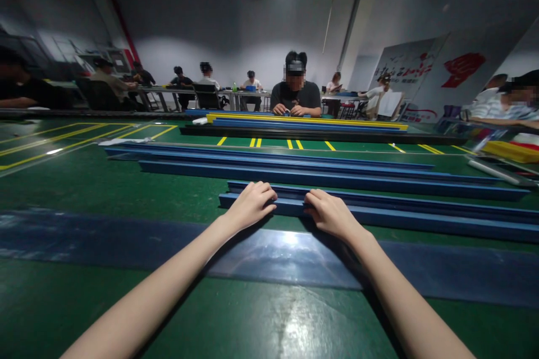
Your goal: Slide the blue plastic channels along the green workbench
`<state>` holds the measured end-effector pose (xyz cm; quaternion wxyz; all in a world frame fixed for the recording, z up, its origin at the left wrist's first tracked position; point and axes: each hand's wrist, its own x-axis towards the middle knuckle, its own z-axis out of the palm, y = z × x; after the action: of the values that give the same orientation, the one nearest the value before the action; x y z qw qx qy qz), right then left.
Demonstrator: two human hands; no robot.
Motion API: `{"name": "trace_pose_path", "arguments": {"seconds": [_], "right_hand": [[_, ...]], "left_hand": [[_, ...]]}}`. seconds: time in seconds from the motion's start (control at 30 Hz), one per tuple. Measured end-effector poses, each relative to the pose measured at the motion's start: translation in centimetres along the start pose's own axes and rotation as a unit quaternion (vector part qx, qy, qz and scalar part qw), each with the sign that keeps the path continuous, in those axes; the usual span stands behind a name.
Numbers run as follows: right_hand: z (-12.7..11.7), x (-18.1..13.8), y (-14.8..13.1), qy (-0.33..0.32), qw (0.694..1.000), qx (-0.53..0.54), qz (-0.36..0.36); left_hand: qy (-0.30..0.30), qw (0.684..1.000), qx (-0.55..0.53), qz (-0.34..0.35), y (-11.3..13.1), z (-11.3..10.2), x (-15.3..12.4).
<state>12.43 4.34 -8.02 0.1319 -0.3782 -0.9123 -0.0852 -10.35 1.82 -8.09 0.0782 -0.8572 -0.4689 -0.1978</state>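
Note:
A long blue U-shaped channel strip [398, 217] lies across the green table, its left end beside my left hand. My left hand [252, 202] curls over this strip near that end, thumb on the near side and fingers over the groove. A short way to the right, my right hand [330, 210] grips the same strip with bent fingers; its fingertips are partly hidden. Under my forearms lies a flat, shiny blue sheet [290, 255]. Just beyond the gripped strip, another blue channel strip [261, 173] rests parallel to it.
Yellow strips [307, 119] and a long black strip [315, 134] lie farther back on the green table [63, 185]. A co-worker [296, 92] sits across from me, hands at the far edge. A white roll [492, 171] lies at the right. More people sit at tables behind.

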Motion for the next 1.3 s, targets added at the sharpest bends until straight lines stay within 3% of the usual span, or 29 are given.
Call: {"name": "trace_pose_path", "arguments": {"seconds": [0.17, 0.37, 1.3], "right_hand": [[0.1, -0.1, 0.0, 0.006, 1.000, -0.002, 0.012], [-0.1, 0.1, 0.0, -0.006, 1.000, 0.005, 0.019], [0.7, 0.0, -0.1, 0.033, 0.998, -0.044, -0.004]], "left_hand": [[0.049, 0.998, 0.000, -0.036, -1.4, 0.1, -2.0], [0.056, 0.997, 0.005, -0.051, -2.3, -0.2, -3.3], [0.071, 0.993, -0.012, -0.092, -3.0, 0.4, -3.6]]}}
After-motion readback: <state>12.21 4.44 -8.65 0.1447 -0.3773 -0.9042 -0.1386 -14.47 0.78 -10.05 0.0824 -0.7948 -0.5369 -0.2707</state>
